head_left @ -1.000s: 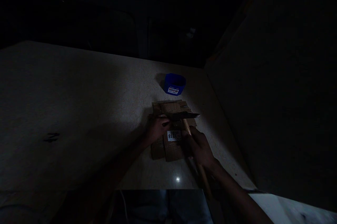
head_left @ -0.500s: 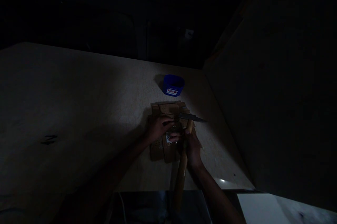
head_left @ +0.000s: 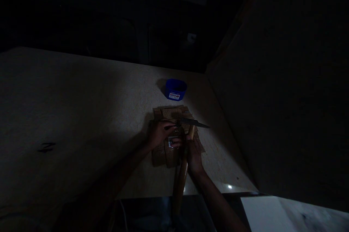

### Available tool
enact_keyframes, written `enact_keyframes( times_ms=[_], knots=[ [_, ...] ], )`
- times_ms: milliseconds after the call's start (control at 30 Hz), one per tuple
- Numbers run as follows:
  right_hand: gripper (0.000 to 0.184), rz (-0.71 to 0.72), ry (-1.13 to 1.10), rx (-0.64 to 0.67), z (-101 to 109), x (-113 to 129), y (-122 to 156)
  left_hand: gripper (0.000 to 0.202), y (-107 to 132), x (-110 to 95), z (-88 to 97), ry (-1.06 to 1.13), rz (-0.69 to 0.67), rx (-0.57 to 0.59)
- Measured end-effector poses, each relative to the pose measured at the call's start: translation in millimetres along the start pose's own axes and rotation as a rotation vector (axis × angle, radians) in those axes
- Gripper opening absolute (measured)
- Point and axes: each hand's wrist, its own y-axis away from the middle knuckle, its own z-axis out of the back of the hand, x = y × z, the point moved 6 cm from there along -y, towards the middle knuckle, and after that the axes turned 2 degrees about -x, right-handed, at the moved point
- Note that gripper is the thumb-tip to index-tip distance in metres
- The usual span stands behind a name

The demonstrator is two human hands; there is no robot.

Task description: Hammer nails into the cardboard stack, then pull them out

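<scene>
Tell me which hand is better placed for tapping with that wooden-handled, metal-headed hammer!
Probably the right hand: it holds the hammer, while the left hand is over the layered brown cardboard.

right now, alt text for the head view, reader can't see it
A person's right hand grips a wooden-handled hammer over cardboard pieces on a pale table in dim light. The left hand is over the cardboard, too dark to tell if it holds anything; a blue container stands beyond.
</scene>
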Motion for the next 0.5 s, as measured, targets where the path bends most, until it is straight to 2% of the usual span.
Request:
enact_keyframes(
  times_ms=[167, 300, 367, 500],
  knots=[
    [0.038, 0.022, -0.023, -0.030, 2.5, 3.1, -0.3, 0.011, 3.2, 1.9, -0.7, 0.039, 0.021, 0.029],
    [0.038, 0.019, -0.080, -0.005, 3.4, 2.2, -0.6, 0.038, 10.6, 4.5, -0.5, 0.092, 0.061, 0.056],
    [0.037, 0.012, -0.074, -0.015, 5.9, 1.9, -1.2, 0.044, 13.9, 1.8, 2.9, 0.091, 0.026, 0.034],
    [0.037, 0.022, -0.137, -0.028, 12.2, 4.8, -3.6, 0.041, 17.6, -6.7, 16.9, 0.043, -0.098, -0.064]
  ],
)
